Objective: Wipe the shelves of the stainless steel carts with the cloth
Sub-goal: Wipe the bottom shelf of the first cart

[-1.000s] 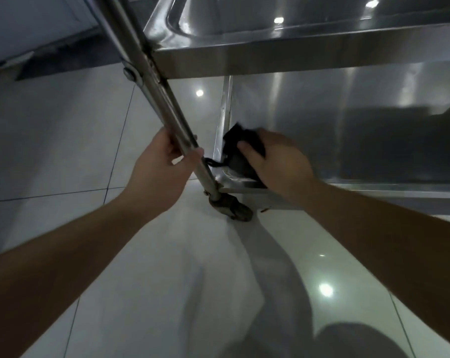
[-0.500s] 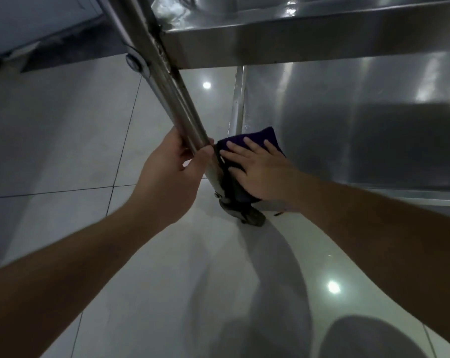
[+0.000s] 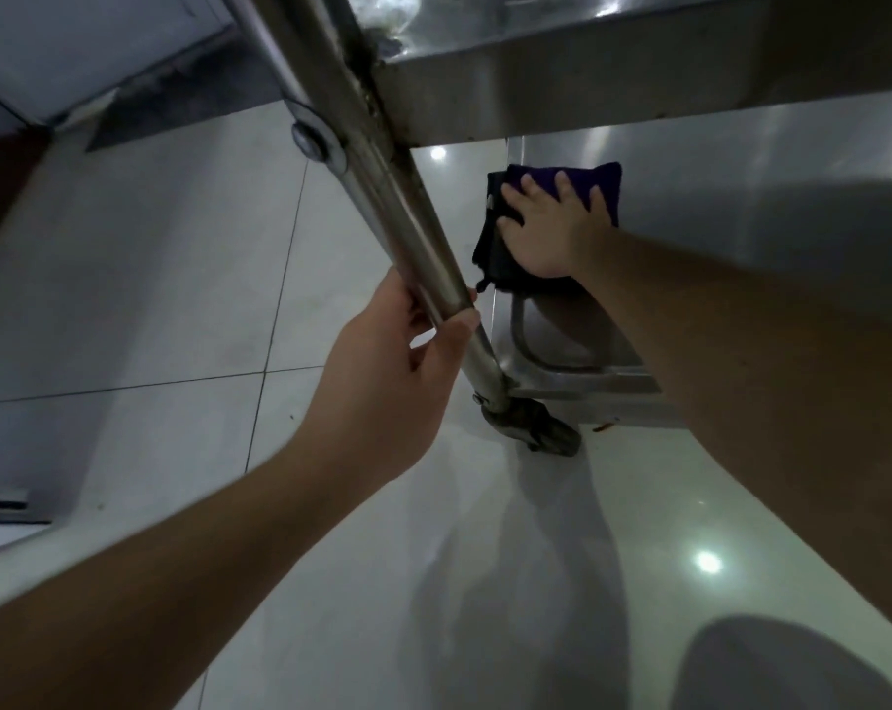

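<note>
A stainless steel cart fills the upper right. Its lower shelf [image 3: 792,207] lies under an upper shelf [image 3: 613,69]. A dark purple cloth [image 3: 607,179] is spread flat on the lower shelf near its left edge. My right hand [image 3: 546,233] presses palm-down on the cloth with fingers spread. My left hand [image 3: 387,371] is wrapped around the cart's slanted corner post [image 3: 397,197], just above the caster wheel [image 3: 536,427].
Pale glossy floor tiles [image 3: 151,299] surround the cart, with ceiling lights reflected in them. A wall base and a dark strip run along the top left. A grey rounded shape [image 3: 771,668] sits at the bottom right, possibly my knee.
My right hand has slid the cloth away from the shelf's near corner, deeper along the lower shelf, and flattened it out. My left hand keeps its hold on the post.
</note>
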